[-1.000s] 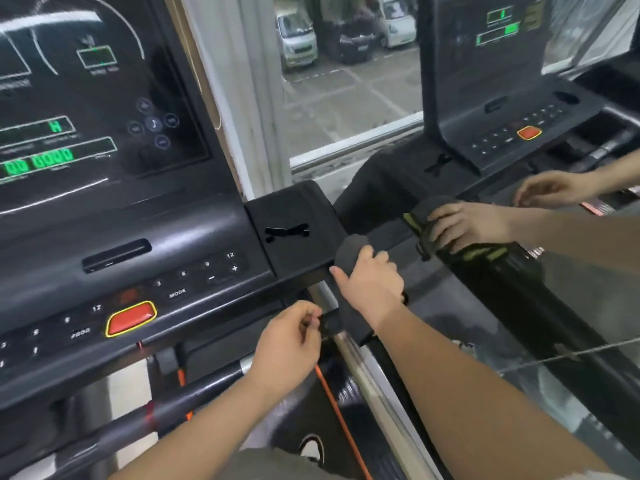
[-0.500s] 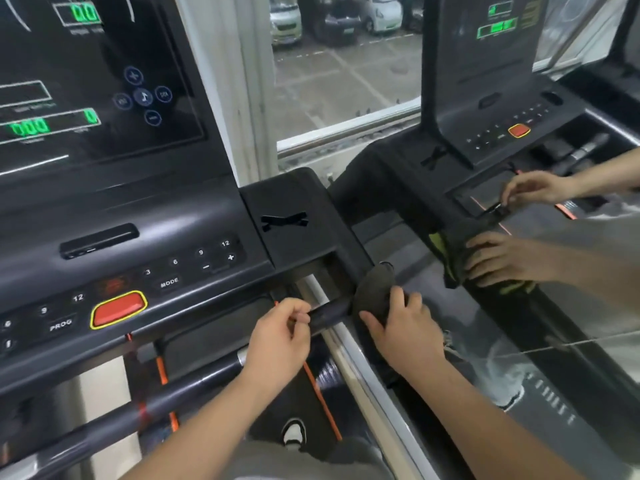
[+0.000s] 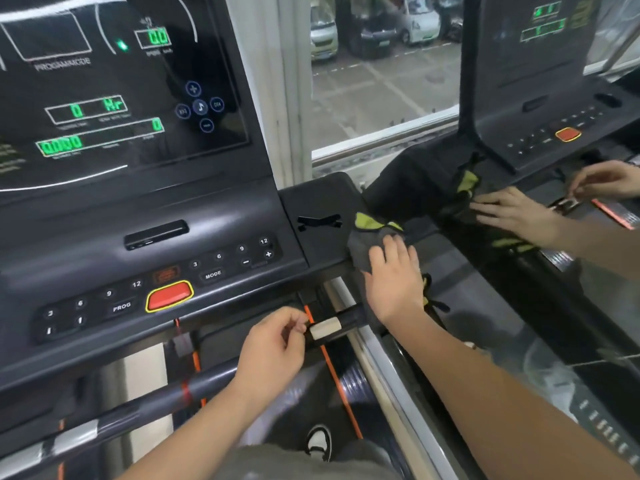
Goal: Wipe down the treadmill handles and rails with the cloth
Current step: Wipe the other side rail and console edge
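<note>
Grey cloth (image 3: 372, 242) with yellow-green patches lay bunched at the right centre of the frame, on the dark rail (image 3: 349, 268) just beside the console's right corner pad. The right hand (image 3: 396, 277) pressed flat on top of it, fingers spread and palm down, pinning the cloth to the rail rather than curling round it. Lower and to the left, the left hand (image 3: 273, 351) was closed loosely, its fingertips pinching the end of the horizontal handle bar (image 3: 341, 323) beside a pale band on that bar. The two hands were apart, the left below the red stop button (image 3: 169, 295) on the console (image 3: 104, 244). At the right edge of the frame a mirror panel (image 3: 571, 306) repeated both hands and the cloth.
</note>
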`<state>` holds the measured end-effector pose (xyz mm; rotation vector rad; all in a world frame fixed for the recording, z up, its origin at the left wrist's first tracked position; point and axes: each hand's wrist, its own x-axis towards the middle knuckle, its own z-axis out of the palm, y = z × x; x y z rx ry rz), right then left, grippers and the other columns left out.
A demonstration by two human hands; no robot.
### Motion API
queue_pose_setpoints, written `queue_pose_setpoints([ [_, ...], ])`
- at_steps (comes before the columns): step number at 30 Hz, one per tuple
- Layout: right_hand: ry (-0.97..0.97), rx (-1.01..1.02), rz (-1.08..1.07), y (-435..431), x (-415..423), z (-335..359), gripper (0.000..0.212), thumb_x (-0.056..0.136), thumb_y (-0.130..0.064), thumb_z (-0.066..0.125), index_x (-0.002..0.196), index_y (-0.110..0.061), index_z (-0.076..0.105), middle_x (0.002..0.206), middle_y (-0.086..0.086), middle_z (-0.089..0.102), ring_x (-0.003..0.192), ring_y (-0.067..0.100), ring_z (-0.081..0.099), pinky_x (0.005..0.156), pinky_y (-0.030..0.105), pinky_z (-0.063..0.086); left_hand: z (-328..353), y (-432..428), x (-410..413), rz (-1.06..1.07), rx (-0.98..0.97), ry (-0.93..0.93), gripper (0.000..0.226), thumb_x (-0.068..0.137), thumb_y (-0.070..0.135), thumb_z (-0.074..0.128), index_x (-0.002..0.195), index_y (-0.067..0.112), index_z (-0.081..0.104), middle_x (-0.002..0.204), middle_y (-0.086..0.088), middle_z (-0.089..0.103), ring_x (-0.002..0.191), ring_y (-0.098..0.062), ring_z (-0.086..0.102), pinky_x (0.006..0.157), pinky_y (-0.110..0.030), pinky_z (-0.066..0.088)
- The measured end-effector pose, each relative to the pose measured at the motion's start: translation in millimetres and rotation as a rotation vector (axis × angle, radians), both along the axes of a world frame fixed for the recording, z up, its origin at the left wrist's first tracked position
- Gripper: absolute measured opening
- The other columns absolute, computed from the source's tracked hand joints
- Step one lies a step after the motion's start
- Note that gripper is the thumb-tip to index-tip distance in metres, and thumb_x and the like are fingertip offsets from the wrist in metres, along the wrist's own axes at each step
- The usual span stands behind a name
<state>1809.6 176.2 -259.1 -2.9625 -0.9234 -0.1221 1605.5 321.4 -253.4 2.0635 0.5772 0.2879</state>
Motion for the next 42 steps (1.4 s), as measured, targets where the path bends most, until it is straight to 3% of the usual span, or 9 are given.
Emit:
queue_pose_setpoints([
  [3, 0.145, 0.259, 0.263, -23, -40, -3, 0.038, 0.093, -0.037, 0.055, 0.113, -0.006, 0.065, 0.116, 0.013, 0.067, 0.115, 0.035, 0.061, 0.108, 0.049, 0.046, -1, -8, -3, -0.024, -0.006, -0.007, 0.018, 0.084, 0.015, 0.053, 0.088, 0.025, 0.067, 0.083, 0.010, 0.068, 0.076, -0.013, 0.063, 0.074, -0.037, 0.055],
  [6, 0.406, 0.252, 0.215, -36, -70, 5, 0.046, 0.100, -0.043, 0.055, 0.135, -0.014, 0.058, 0.135, 0.002, 0.062, 0.131, 0.022, 0.054, 0.114, 0.037, 0.042, -5, -15, -5, -0.056, -0.017, -0.041, 0.018, 0.092, 0.010, 0.058, 0.089, 0.025, 0.067, 0.083, 0.013, 0.068, 0.073, -0.007, 0.060, 0.070, -0.029, 0.049],
  [14, 0.120, 0.217, 0.260, -22, -77, -23, 0.045, 0.095, -0.052, 0.053, 0.122, -0.018, 0.063, 0.119, 0.002, 0.062, 0.113, 0.026, 0.055, 0.107, 0.045, 0.045, -7, -9, -15, -0.027, -0.042, -0.055, 0.028, 0.094, -0.001, 0.061, 0.091, 0.026, 0.068, 0.086, 0.014, 0.067, 0.076, -0.008, 0.061, 0.071, -0.027, 0.049],
  [19, 0.279, -0.024, 0.103, 19, -45, -3, 0.055, 0.098, -0.059, 0.033, 0.110, -0.016, 0.065, 0.099, 0.007, 0.069, 0.096, 0.032, 0.067, 0.081, 0.040, 0.049, -5, -4, -19, 0.004, -0.049, -0.059, 0.024, 0.096, 0.002, 0.062, 0.093, 0.025, 0.069, 0.084, 0.014, 0.066, 0.074, -0.006, 0.059, 0.069, -0.021, 0.045],
  [22, 0.448, -0.336, 0.010, 55, -27, 9, 0.043, 0.100, -0.047, 0.042, 0.121, -0.018, 0.066, 0.115, 0.004, 0.070, 0.108, 0.029, 0.066, 0.085, 0.038, 0.050, -3, -6, -22, -0.005, -0.082, -0.057, 0.024, 0.097, 0.004, 0.061, 0.097, 0.026, 0.070, 0.087, 0.014, 0.068, 0.076, -0.007, 0.061, 0.071, -0.020, 0.046],
  [27, 0.500, -0.496, -0.033, 79, -30, 11, 0.029, 0.089, -0.029, 0.050, 0.104, -0.020, 0.073, 0.094, 0.000, 0.069, 0.087, 0.025, 0.065, 0.067, 0.032, 0.040, 2, -10, -33, -0.058, -0.092, -0.067, 0.026, 0.098, 0.005, 0.061, 0.095, 0.030, 0.068, 0.081, 0.018, 0.064, 0.073, -0.003, 0.059, 0.070, -0.016, 0.044],
  [35, 0.127, 0.350, 0.181, -4, -90, -9, 0.036, 0.093, -0.044, 0.052, 0.104, -0.014, 0.067, 0.093, 0.004, 0.068, 0.085, 0.029, 0.066, 0.076, 0.040, 0.055, -10, -24, -27, -0.020, -0.187, 0.030, 0.019, 0.096, 0.010, 0.063, 0.094, 0.028, 0.070, 0.081, 0.010, 0.069, 0.073, -0.014, 0.064, 0.072, -0.031, 0.053],
  [37, 0.308, 0.445, 0.033, -16, -102, 4, 0.040, 0.094, -0.053, 0.050, 0.109, -0.020, 0.066, 0.097, -0.002, 0.070, 0.090, 0.020, 0.066, 0.079, 0.034, 0.054, -5, -41, -16, -0.049, -0.336, 0.055, 0.011, 0.086, 0.023, 0.065, 0.096, 0.026, 0.070, 0.082, 0.005, 0.069, 0.076, -0.019, 0.065, 0.076, -0.032, 0.054],
  [42, 1.270, 0.963, -0.445, -31, -114, 45, 0.039, 0.098, -0.055, 0.055, 0.119, -0.025, 0.070, 0.108, -0.002, 0.077, 0.104, 0.012, 0.072, 0.101, 0.042, 0.055, 14, -68, 7, -0.116, -0.944, 0.056, 0.063, 0.067, 0.025, 0.085, 0.124, 0.012, 0.063, 0.111, -0.012, 0.075, 0.100, -0.017, 0.072, 0.090, -0.030, 0.055],
])
